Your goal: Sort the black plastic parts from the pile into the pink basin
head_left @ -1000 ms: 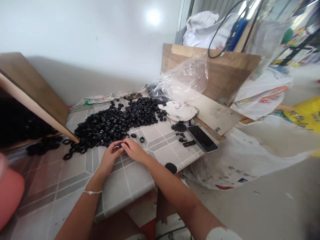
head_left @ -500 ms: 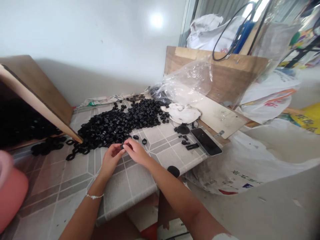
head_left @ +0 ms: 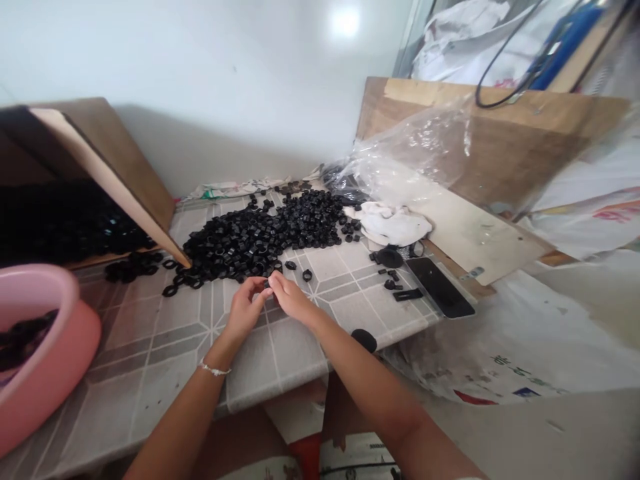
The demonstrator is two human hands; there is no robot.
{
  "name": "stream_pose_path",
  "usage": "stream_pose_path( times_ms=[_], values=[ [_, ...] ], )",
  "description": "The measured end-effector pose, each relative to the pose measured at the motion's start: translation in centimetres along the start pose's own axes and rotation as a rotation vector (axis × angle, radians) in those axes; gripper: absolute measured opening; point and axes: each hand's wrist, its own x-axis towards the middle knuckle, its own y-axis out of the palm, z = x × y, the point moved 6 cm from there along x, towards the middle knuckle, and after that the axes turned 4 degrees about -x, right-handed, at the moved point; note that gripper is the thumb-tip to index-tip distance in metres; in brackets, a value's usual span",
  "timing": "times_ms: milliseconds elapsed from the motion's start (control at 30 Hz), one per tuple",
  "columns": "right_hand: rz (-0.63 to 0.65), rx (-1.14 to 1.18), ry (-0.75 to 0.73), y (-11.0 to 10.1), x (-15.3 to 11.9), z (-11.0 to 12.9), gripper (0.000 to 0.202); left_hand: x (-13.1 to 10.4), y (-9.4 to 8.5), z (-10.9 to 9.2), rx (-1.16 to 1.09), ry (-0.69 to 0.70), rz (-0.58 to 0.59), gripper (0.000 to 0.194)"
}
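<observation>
Fingertips of my left hand [head_left: 248, 305] and my right hand [head_left: 290, 297] meet over the near side of the table, pinched around one small black part [head_left: 268, 285]. The fingers cover most of that part. Just beyond them spreads a large heap of small black ring-shaped parts [head_left: 240, 243] on the checked tablecloth [head_left: 290, 337]. Two loose black rings, one of them a black ring [head_left: 307, 275], lie to the right of the heap near my right hand.
At left are a pink basin [head_left: 83, 333] holding black parts and a tilted wooden box [head_left: 125, 160]. To the right lie a phone [head_left: 440, 287], a white cloth [head_left: 395, 223], small black pieces and a black disc [head_left: 364, 340]. Clear plastic and boards stand behind.
The camera view has turned left, so more of the pink basin shows. Both hands remain together at the small black part, with slightly shifted fingers.
</observation>
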Motion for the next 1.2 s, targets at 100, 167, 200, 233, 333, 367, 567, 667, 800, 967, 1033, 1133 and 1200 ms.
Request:
stream_pose_path(
  times_ms=[100, 167, 200, 233, 333, 367, 567, 667, 800, 967, 1033, 1133, 1200],
  values=[
    [-0.008, 0.053, 0.011, 0.6, -0.1, -0.6, 0.034, -0.5, 0.0, -0.4, 0.087, 0.080, -0.034, 0.028],
    [-0.011, 0.111, 0.019, 0.9, 0.0, -1.0, 0.037, -0.6, 0.0, -0.5, 0.146, 0.132, -0.043, 0.025],
    [-0.011, 0.155, 0.026, 1.1, 0.0, -1.1, 0.038, -0.6, 0.1, -0.5, 0.169, 0.157, -0.051, 0.025],
    [-0.009, 0.206, 0.036, 1.2, 0.1, -1.3, 0.041, -0.6, 0.1, -0.6, 0.186, 0.184, -0.065, 0.025],
    [0.006, 0.389, 0.101, 1.2, 0.4, -1.9, 0.055, -0.6, 0.1, -1.1, 0.209, 0.257, -0.115, 0.025],
    [0.006, 0.447, 0.136, 1.1, 0.4, -2.2, 0.059, -0.8, -0.2, -1.5, 0.212, 0.273, -0.134, 0.025],
    [0.021, 0.481, 0.211, 0.8, -0.1, -4.1, 0.061, -5.6, -8.7, -8.0, 0.313, 0.341, -0.433, 0.027],
    [0.082, 0.380, 0.194, 1.6, -0.6, -4.4, 0.060, -9.9, -16.5, -10.7, 0.487, 0.239, -0.650, 0.036],
    [0.080, 0.293, 0.118, 1.9, -1.8, -3.4, 0.055, -14.2, -26.4, -9.2, 0.718, -0.069, -0.797, 0.032],
    [0.079, 0.273, 0.131, 1.7, -2.3, -3.1, 0.054, -15.5, -31.6, -3.9, 0.580, -0.300, -0.725, 0.034],
    [0.079, 0.268, 0.125, 1.7, -2.2, -3.2, 0.054, -15.4, -31.6, -3.2, 0.611, -0.325, -0.700, 0.035],
    [0.084, 0.260, 0.114, 1.7, -2.2, -3.3, 0.054, -15.0, -30.8, -4.2, 0.730, -0.317, -0.736, 0.033],
    [0.094, 0.246, 0.106, 1.6, -2.2, -3.3, 0.053, -14.4, -29.4, -5.6, 0.797, -0.229, -0.742, 0.029]
  ],
)
